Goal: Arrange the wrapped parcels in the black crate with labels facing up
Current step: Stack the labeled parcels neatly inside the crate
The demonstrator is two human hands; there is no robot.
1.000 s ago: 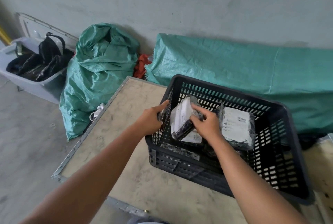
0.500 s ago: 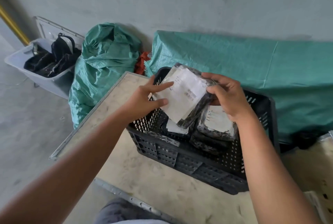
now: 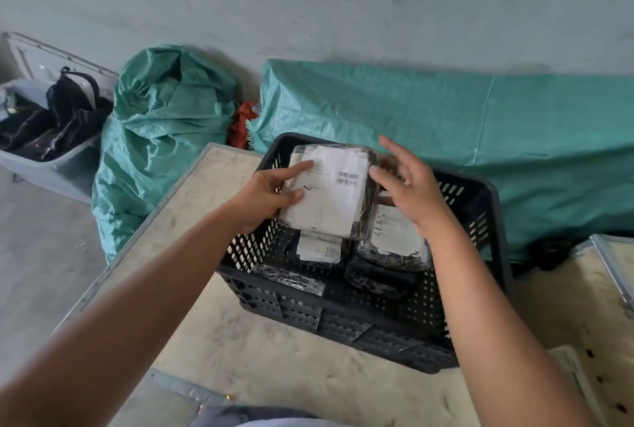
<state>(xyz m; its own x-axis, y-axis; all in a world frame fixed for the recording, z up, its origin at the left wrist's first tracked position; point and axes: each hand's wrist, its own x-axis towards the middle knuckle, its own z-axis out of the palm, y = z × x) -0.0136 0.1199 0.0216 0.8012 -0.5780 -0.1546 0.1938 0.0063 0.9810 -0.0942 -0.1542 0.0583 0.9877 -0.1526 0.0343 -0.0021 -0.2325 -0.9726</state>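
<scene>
Left hand grips wrapped parcel above black crate; white label faces up, two barcodes printed, text too blurred to read. Two labelled parcels below: QR-style marks on one, illegible lines on other.

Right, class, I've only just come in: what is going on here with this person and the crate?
A person is sorting wrapped parcels in a black crate that sits on a worn table. The left hand holds one parcel above the crate, its white barcode label facing up. The right hand is open beside it, not gripping. Below, two more parcels lie with labels up; a dark one at the front shows none.
</scene>
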